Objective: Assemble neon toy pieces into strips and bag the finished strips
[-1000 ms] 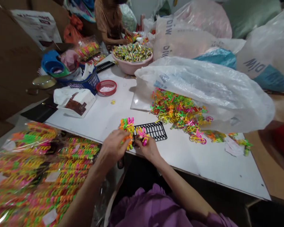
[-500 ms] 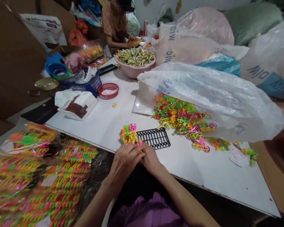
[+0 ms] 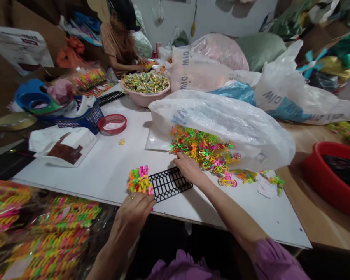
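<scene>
A black plastic grid rack (image 3: 171,183) lies on the white table, its left end filled with small bright plastic toys (image 3: 139,179) in orange, green, yellow and pink. My left hand (image 3: 135,212) is at the near left corner of the rack, fingers closed over its edge beside a pink piece. Above the rack's far right part, my right hand (image 3: 189,168) reaches out with bent, slightly parted fingers and nothing visible in them. Just beyond it is a loose heap of coloured plastic toys (image 3: 205,149), spilling from a clear plastic bag (image 3: 236,116).
A red basket (image 3: 112,124), a tissue pack (image 3: 64,146) and a blue basket (image 3: 87,120) stand left. Behind is a pink basin (image 3: 146,97) of wrapped pieces, near another person (image 3: 118,46). Bagged toys (image 3: 51,241) lie lower left; a red tub (image 3: 332,177) is right.
My hands were together at the rack's near left end. The right has moved away, forward and right to the heap's edge; the left stays by the rack. The view has turned right.
</scene>
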Available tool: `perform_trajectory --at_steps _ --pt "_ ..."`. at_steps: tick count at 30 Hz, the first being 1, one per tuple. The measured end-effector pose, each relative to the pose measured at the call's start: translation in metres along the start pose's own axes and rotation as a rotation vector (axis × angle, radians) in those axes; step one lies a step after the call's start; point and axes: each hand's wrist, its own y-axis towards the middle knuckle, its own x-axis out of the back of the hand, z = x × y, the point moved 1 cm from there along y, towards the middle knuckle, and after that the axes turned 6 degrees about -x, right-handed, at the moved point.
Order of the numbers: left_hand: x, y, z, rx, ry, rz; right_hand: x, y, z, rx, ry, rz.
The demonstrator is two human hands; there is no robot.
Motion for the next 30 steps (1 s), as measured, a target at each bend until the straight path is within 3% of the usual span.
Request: perform_trajectory --at_steps 3,7,10,12,16,21,25,27,30 --pt "0.008 -0.001 0.001 -0.037 -0.057 -0.017 0.002 0.012 -0.002 0.059 -0.158 -0.006" --pt "0.017 -0.004 0.0 -0.041 -0.123 -0.021 -0.009 0.011 0.028 0.215 -0.078 -0.099" --pt "0.016 -0.008 0.002 -0.005 -0.14 -0.012 -0.018 0.008 0.043 0.303 0.02 -0.004" --pt "0.013 -0.011 0.003 0.002 -0.162 -0.002 -0.022 0.009 0.045 0.224 0.074 0.022" --pt "0.008 -0.013 0.004 0.005 -0.165 -0.018 -0.026 0.02 0.046 -0.108 0.09 -0.021" --pt "0.023 -0.002 0.003 0.07 -0.172 -0.072 -0.028 0.038 0.052 -0.317 0.197 0.054" --pt "0.03 0.023 0.02 0.251 -0.124 -0.165 -0.025 0.027 0.052 -0.287 0.617 -0.037" --pt "0.021 0.035 0.031 0.24 -0.132 -0.079 -0.029 0.014 0.057 -0.22 0.816 -0.1" --pt "0.004 0.043 0.039 0.185 -0.174 0.075 -0.045 -0.001 0.069 -0.205 0.961 -0.068"
